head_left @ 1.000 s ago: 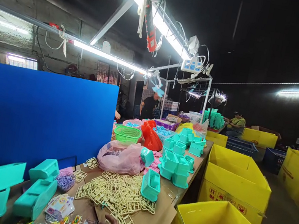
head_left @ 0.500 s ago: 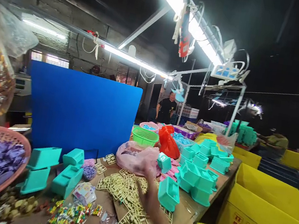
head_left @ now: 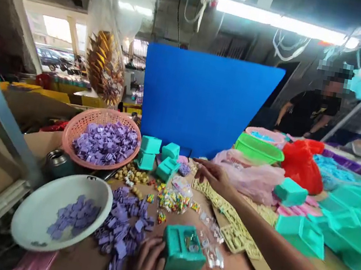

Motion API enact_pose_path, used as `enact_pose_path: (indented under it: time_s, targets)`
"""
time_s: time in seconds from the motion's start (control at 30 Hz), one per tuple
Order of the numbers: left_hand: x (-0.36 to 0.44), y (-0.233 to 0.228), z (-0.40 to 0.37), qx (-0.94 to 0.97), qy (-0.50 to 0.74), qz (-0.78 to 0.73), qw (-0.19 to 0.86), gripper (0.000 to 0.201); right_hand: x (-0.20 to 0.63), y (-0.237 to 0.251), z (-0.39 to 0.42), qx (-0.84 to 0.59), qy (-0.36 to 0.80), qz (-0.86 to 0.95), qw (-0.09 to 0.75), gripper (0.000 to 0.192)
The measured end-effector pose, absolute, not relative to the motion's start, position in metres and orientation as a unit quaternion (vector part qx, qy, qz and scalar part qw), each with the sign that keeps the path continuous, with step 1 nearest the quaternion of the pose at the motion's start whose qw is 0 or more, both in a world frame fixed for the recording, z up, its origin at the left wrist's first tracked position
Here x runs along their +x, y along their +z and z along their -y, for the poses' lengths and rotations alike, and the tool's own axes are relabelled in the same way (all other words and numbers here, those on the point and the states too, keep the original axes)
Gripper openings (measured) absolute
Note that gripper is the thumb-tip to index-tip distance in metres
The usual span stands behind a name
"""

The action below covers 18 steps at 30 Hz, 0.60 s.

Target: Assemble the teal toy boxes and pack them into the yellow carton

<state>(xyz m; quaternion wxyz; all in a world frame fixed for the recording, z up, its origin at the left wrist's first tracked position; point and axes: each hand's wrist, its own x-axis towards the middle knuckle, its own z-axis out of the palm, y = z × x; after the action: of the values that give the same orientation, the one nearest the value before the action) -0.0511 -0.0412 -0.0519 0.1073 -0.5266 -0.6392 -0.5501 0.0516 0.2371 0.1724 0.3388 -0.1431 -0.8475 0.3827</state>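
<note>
My left hand (head_left: 148, 264) is at the near edge of the table, its bent fingers against the left side of a teal plastic box (head_left: 182, 252). Small clear pieces show in the recess on top of that box. Stretched across the table, my right hand (head_left: 213, 174) hovers over or touches the far end of the cream plastic part frames (head_left: 238, 224), with its index finger extended. A heap of purple plastic pieces (head_left: 127, 226) spreads left of the box. Small bright multicoloured parts (head_left: 172, 199) and clear little bags (head_left: 212, 241) lie beyond it.
At left are a white bowl (head_left: 25, 224) and a pink basket (head_left: 70, 134), both with purple pieces. More teal boxes (head_left: 353, 226) crowd the right. A blue panel (head_left: 203, 102), green basket (head_left: 257, 151) and red bag (head_left: 301, 163) stand behind. A person (head_left: 310, 111) leans farther back.
The view has swung left and down. My left hand and the teal box beside it have come into view. My right hand now reaches to the far end of the cream frames.
</note>
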Motion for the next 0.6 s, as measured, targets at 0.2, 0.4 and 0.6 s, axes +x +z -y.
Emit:
enact_pose_path:
  time_s: [0.2,0.4,0.6]
  targets:
    - [-0.048,-0.022,0.057,-0.543,-0.525,0.654,0.036,0.032,0.049,0.134,-0.207,-0.152,0.36,0.871,0.297,0.065]
    - [-0.046,-0.021,0.058,-0.549,-0.495,0.671,0.054,0.035,0.085,0.126,-0.199,-0.178,0.341,0.877,0.288,0.065]
    - [-0.047,-0.02,0.057,-0.547,-0.512,0.659,0.061,0.038,0.152,0.107,-0.184,-0.246,0.343,0.857,0.295,0.064]
